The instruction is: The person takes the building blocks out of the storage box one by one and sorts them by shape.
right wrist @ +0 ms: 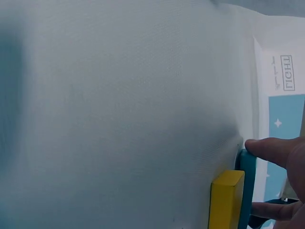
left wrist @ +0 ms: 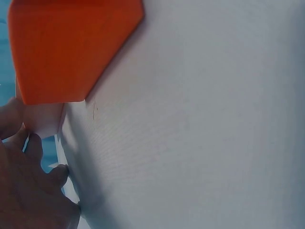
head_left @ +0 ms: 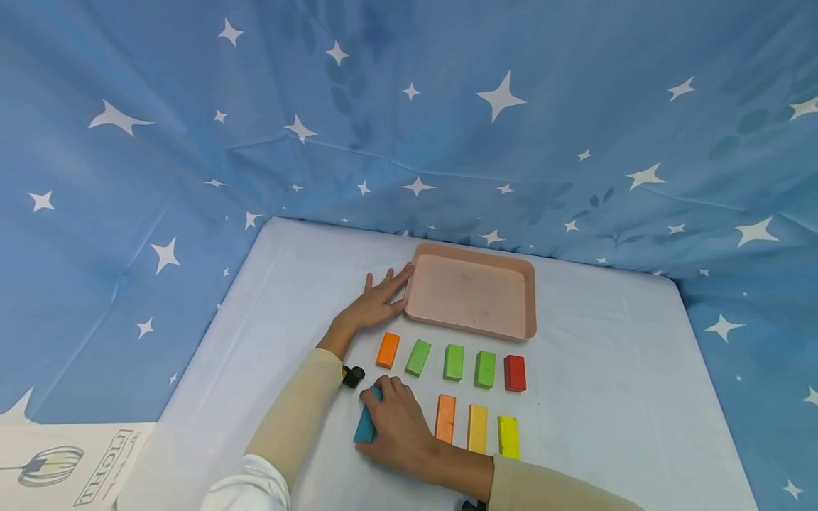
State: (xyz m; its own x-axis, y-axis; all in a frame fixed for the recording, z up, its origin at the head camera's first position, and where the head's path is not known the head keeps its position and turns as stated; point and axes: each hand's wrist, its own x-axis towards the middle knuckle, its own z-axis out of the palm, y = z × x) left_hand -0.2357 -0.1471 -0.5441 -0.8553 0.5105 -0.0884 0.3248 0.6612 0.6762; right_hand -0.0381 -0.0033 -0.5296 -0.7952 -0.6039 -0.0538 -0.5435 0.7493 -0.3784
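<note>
With fingers and thumb my right hand (head_left: 404, 429) grips a teal block (head_left: 365, 428) on the near left of the white table. In the right wrist view the thumb and a finger lie along that teal block (right wrist: 247, 186), and a yellow block (right wrist: 227, 200) stands right beside it. My left hand (head_left: 373, 306) spreads its fingers against the left side of a shallow pink tray (head_left: 473, 331). The nearest block to the left hand is an orange block (head_left: 387, 350), which looms large in the left wrist view.
Behind the right hand, a row holds green blocks (head_left: 454, 363) and a red block (head_left: 515, 373). To its right lie a light orange block (head_left: 445, 417), a tan block (head_left: 477, 428) and a yellow block (head_left: 508, 436). A starry blue curtain (head_left: 447, 142) borders the table.
</note>
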